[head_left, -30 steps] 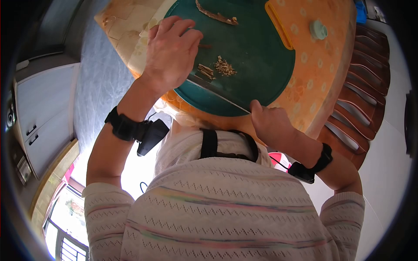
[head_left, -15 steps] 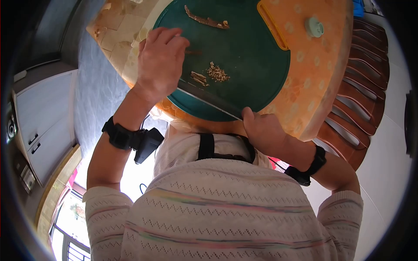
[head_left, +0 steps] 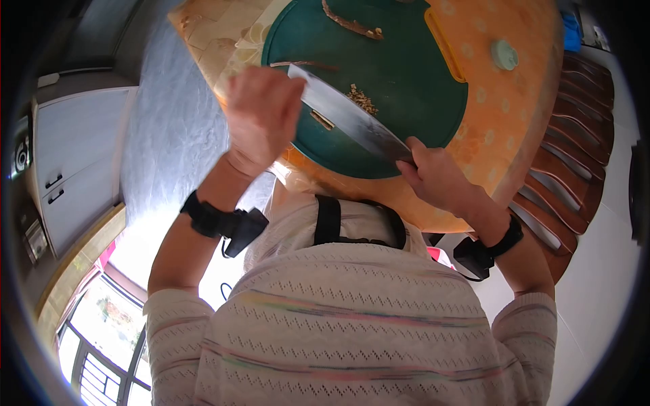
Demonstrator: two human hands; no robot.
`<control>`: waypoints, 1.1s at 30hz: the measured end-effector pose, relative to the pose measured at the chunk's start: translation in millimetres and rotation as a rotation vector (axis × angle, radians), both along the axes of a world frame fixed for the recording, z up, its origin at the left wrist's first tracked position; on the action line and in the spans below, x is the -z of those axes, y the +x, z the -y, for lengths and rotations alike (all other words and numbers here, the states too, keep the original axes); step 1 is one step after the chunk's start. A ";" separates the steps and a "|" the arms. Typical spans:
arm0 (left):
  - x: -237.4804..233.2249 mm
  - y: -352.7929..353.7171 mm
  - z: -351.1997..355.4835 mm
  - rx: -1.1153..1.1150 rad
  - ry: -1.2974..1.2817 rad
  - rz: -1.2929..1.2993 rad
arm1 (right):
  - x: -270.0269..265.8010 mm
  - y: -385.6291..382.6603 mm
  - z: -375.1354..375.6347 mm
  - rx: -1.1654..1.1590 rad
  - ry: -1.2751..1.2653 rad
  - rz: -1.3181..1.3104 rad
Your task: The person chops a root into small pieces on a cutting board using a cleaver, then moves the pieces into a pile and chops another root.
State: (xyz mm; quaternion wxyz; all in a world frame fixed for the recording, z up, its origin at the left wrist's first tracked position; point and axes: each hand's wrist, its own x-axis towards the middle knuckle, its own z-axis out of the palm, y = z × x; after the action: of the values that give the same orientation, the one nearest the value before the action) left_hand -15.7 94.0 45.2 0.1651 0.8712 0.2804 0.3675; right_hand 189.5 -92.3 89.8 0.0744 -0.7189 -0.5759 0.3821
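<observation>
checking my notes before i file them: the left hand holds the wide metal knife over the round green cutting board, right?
Wrong hand: the head view shows the right hand holding the wide metal knife. Its blade is indeed over the round green cutting board.

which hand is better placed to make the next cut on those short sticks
Right, I'd say: the right hand grips the knife, its blade close to the short sticks. The left hand, blurred near the blade's far end, shows no knife of its own.
</observation>
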 end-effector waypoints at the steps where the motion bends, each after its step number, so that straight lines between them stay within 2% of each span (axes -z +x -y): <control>1: 3.2 -3.8 11.2 0.095 -0.020 -0.085 | -0.4 0.5 -1.3 -0.007 0.002 -0.002; 2: 8.2 -5.2 19.5 0.191 -0.043 -0.168 | -0.8 1.4 -1.9 -0.004 -0.010 -0.009; 5: 25.6 -3.1 32.8 0.235 -0.062 -0.213 | -3.6 3.5 -2.5 -0.004 -0.037 -0.022; 16: 29.5 1.2 35.2 0.202 -0.039 -0.199 | -12.4 3.7 0.6 0.045 -0.024 0.000; 33: 31.4 -9.2 33.1 0.154 -0.070 -0.171 | -16.2 -5.6 -0.8 -0.011 -0.046 0.041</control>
State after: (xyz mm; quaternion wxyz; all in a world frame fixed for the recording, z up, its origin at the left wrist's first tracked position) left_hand -24.9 60.8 13.9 0.1985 0.9120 0.2384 0.2682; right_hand 183.9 -91.6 106.1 0.0441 -0.7249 -0.5723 0.3809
